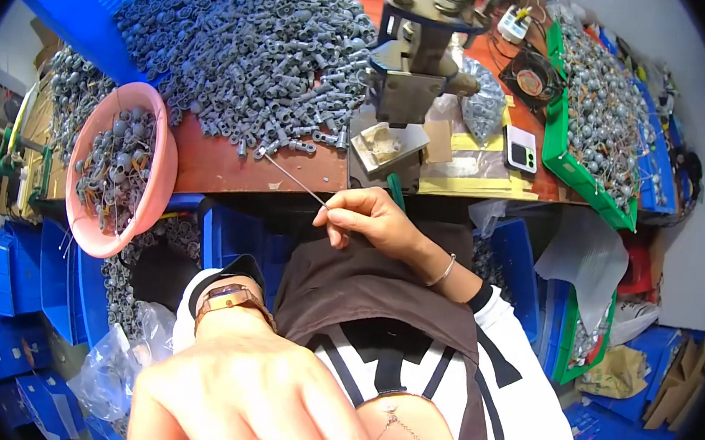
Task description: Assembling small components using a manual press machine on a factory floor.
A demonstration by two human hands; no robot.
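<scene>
Now the right hand [367, 220] pinches a thin wire [293, 179], palm down.

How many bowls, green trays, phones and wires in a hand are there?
Pink bowl: 1
Green tray: 1
Phone: 1
Thin wire, pinched in the right hand: 1
Total: 4
The left hand holds nothing I can see.

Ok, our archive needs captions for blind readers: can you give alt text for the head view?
The right hand pinches a thin metal rod at the edge of a workbench, beside a heap of small grey parts and a small press. The left hand, wearing a watch and ring, is raised close to the camera, holding nothing visible.
</scene>
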